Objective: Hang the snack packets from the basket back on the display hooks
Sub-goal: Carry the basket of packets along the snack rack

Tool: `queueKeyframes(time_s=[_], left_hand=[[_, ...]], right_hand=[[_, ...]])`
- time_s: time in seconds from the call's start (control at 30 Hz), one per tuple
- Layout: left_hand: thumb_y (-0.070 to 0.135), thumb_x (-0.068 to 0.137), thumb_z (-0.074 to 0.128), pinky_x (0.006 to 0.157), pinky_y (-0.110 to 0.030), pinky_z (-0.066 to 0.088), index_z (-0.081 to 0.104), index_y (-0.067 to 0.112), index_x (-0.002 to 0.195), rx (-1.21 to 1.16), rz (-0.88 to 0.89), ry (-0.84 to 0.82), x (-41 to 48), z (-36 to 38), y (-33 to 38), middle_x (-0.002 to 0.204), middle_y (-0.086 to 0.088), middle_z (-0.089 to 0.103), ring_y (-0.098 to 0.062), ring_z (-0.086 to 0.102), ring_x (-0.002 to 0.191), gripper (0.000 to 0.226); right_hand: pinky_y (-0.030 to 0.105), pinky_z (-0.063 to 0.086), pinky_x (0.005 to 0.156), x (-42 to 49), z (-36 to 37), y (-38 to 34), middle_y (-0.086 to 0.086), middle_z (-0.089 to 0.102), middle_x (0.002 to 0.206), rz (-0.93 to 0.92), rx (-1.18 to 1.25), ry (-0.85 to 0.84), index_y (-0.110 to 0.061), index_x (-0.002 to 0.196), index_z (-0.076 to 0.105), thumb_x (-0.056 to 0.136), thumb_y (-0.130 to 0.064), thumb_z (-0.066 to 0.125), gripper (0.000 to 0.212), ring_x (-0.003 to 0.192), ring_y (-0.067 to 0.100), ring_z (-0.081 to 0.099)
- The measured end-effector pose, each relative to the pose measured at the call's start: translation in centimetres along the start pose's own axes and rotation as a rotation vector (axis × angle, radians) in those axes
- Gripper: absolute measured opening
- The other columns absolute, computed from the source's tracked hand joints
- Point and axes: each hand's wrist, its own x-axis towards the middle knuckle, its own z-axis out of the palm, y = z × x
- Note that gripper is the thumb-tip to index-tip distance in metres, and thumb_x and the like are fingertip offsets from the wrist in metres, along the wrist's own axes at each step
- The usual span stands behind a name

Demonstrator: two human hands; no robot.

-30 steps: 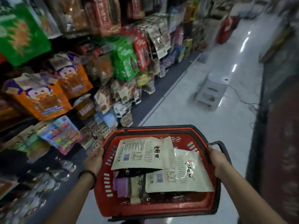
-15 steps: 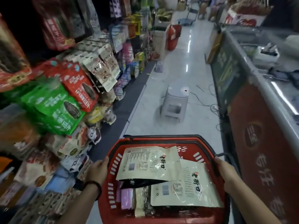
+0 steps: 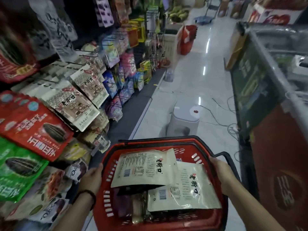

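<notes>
I hold a red plastic basket [image 3: 106, 194] in front of me at waist height. My left hand [image 3: 92, 178] grips its left rim and my right hand [image 3: 220, 174] grips its right rim. Two cream snack packets lie on top inside, one [image 3: 143, 167] at upper left, the other [image 3: 188, 189] at lower right. Darker purple and black packets [image 3: 124, 204] show underneath. On the left, display hooks [image 3: 86, 55] carry hanging packets, among them matching cream ones [image 3: 73, 104].
Red [image 3: 33, 129] and green [image 3: 15, 167] seed bags hang close at my left. A grey plastic stool [image 3: 183, 122] stands on the aisle floor just ahead of the basket. A chest freezer [image 3: 270, 90] lines the right side, with cables [image 3: 221, 114] on the floor.
My view has swung right and along the aisle, so the shelf slid leftward and the freezer came into sight. Both hands kept their hold on the basket; its packets have not shifted.
</notes>
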Motion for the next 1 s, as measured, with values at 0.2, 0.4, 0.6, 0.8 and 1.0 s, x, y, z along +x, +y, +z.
queueKeyframes(time_s=[0.2,0.4,0.6,0.8,1.0], left_hand=[[0.055,0.104,0.047,0.07,-0.037,0.041,0.065,0.006,0.089,-0.046,-0.048,0.031,9.9,6.1,7.6,0.095,-0.02,0.069,-0.033,0.061,0.084,0.054],[0.051,0.106,0.043,0.073,-0.036,0.036,0.058,0.014,0.107,-0.099,-0.105,0.005,18.9,9.7,17.1,0.102,-0.01,0.059,-0.028,0.053,0.092,0.039],[0.053,0.104,0.049,0.074,-0.035,0.043,0.064,0.016,0.101,-0.214,-0.107,0.043,26.2,12.5,23.8,0.102,-0.012,0.065,-0.029,0.062,0.089,0.041],[0.055,0.105,0.043,0.06,-0.032,0.036,0.063,0.021,0.093,-0.211,-0.273,0.155,32.9,16.2,29.6,0.077,0.0,0.057,-0.018,0.052,0.068,0.041],[0.06,0.104,0.041,0.091,-0.041,0.045,0.062,0.015,0.139,-0.244,-0.415,0.292,35.9,19.1,33.8,0.14,-0.012,0.063,-0.037,0.059,0.123,0.061]], right_hand=[[0.058,0.055,0.106,11.6,4.9,-10.2,0.016,0.082,0.098,-0.02,-0.097,0.006,-0.009,0.099,0.085,0.093,-0.041,0.066,0.037,0.098,0.04,0.078],[0.057,0.056,0.104,21.1,11.0,-20.6,0.014,0.083,0.094,-0.01,-0.177,0.039,-0.013,0.099,0.084,0.091,-0.046,0.067,0.038,0.094,0.038,0.079],[0.058,0.058,0.102,30.6,16.1,-29.4,0.013,0.083,0.095,-0.054,-0.236,-0.007,-0.015,0.105,0.082,0.091,-0.045,0.068,0.037,0.093,0.037,0.079],[0.062,0.058,0.099,43.2,23.3,-37.0,0.015,0.082,0.093,-0.061,-0.37,-0.134,-0.014,0.102,0.082,0.091,-0.048,0.066,0.04,0.092,0.04,0.079],[0.057,0.059,0.097,52.4,30.3,-44.0,0.014,0.081,0.094,-0.101,-0.507,-0.248,-0.014,0.101,0.079,0.092,-0.051,0.066,0.041,0.094,0.038,0.075]])
